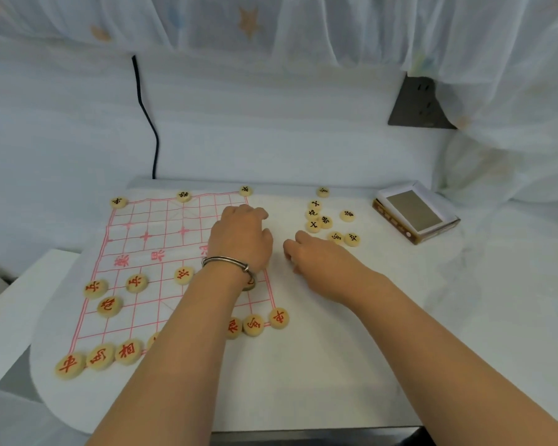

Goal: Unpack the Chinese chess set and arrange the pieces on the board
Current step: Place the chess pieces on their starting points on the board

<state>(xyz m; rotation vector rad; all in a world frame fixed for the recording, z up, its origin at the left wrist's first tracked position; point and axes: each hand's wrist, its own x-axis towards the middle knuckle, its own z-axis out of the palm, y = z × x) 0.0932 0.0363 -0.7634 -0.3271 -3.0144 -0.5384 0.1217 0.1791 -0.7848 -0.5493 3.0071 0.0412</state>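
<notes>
The white cloth board point(149, 249) with a red grid lies on the table. Red-lettered pieces point(110, 305) stand along its near rows, and three black-lettered pieces point(183, 196) stand on its far edge. Several loose black-lettered pieces point(318, 217) lie on the cloth right of the board. My left hand point(242, 235), with a bracelet on the wrist, hovers knuckles-up over the board's right side, fingers curled down; what is under them is hidden. My right hand point(316, 257) rests on the cloth just right of the board, fingers loosely curled, near the loose pieces, nothing visible in it.
The opened chess box point(416, 215) sits at the table's far right corner. A black cable point(149, 117) hangs down the wall behind the board. A dark wall socket point(419, 106) is at the back right. The table's front edge point(303, 429) is close to me.
</notes>
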